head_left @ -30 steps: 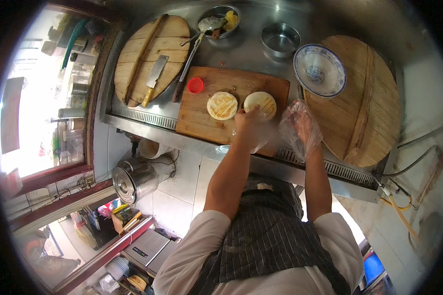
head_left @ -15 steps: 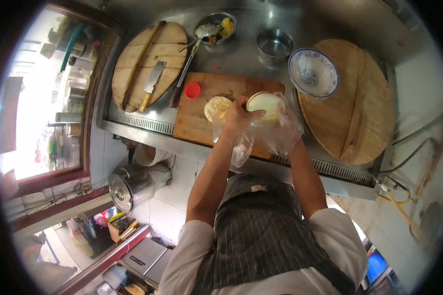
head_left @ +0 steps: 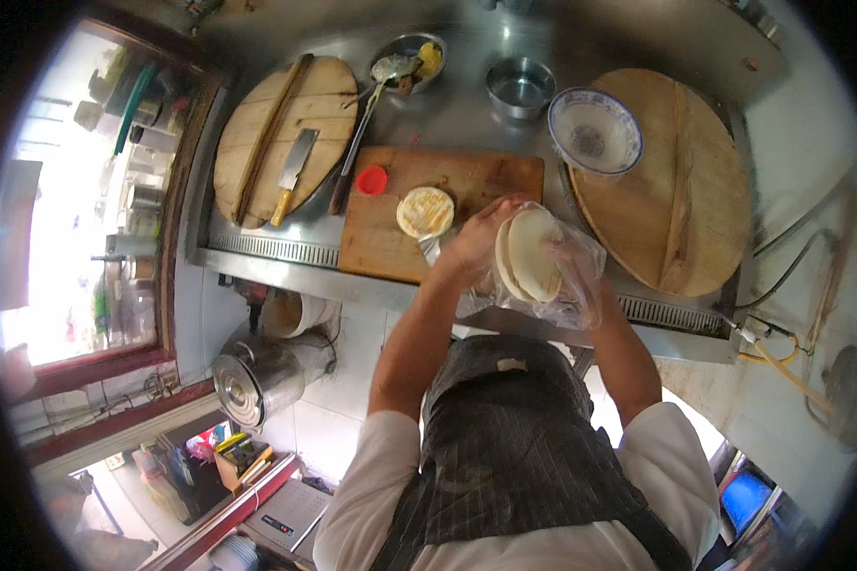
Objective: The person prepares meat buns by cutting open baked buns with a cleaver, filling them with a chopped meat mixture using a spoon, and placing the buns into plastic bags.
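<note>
A pale round flatbread (head_left: 535, 255), which looks split or doubled into two layers, is held up on edge over the cutting board's front right. My left hand (head_left: 481, 238) grips its left side, fingers partly hidden behind it. From the right, my right hand (head_left: 573, 265) closes on it through a clear plastic bag (head_left: 586, 243) that covers the hand. A second round flatbread (head_left: 426, 211), browned on top, lies on the wooden cutting board (head_left: 390, 238), with a shiny strip at its lower edge.
On the left, a cleaver (head_left: 297, 162) rests on a round wooden lid (head_left: 257, 124). A blue-patterned bowl (head_left: 595, 133) sits on the right lid (head_left: 714, 190). Behind the board stand a metal bowl (head_left: 521, 88) and a food bowl with a ladle (head_left: 395, 67). A red cap (head_left: 371, 180) lies on the board.
Both hands have drawn the held flatbread toward me and slightly right, tilting it upright. My left hand has moved away from the flatbread on the board, which now shows more fully.
</note>
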Tool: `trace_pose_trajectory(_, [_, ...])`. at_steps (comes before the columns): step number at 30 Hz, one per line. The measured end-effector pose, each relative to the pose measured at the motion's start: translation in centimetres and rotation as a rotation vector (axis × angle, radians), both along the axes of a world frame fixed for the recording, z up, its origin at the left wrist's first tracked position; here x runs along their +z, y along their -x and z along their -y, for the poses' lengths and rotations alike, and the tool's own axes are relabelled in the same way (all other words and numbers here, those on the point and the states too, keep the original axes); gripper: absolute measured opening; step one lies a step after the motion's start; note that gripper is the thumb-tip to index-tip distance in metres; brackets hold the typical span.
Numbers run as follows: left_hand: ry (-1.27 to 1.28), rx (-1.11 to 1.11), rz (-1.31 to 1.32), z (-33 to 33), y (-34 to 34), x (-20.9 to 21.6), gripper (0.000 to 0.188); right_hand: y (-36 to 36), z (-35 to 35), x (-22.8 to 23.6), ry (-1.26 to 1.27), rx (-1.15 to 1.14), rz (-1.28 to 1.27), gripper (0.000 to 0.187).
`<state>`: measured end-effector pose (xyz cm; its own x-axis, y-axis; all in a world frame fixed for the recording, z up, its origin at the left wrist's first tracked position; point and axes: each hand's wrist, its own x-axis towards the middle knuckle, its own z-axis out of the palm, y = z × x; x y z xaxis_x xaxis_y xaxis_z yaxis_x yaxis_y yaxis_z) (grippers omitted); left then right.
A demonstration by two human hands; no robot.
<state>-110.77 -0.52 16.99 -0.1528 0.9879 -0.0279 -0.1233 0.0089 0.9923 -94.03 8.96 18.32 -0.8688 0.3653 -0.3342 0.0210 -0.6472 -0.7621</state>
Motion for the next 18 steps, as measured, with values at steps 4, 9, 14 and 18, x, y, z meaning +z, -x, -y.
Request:
trace_pose_trajectory(4, [0.257,-0.245,0.158,2.3,4.1,1.7,0.031,0.7,2.6,4.9,-0.066,0.097,-0.010,0.056])
trace_pose_trajectory(9, [0.058,-0.126,-0.032,4.2,8.0,9.0,0.016,-0.2,3.1,4.6,0.130,0.183,0.265,0.049])
trace_pose_trajectory(14, [-0.276,0.485,0.082,12.1,9.8,9.6,0.020,0.0,2.3,-3.1,0.365,-0.010,-0.140,0.047])
trace_pose_trajectory(18, [0.030,0.673,0.501,12.2,-0.1,8.3,0.020,2.2,3.3,-2.0,0.484,-0.084,-0.033,0.045])
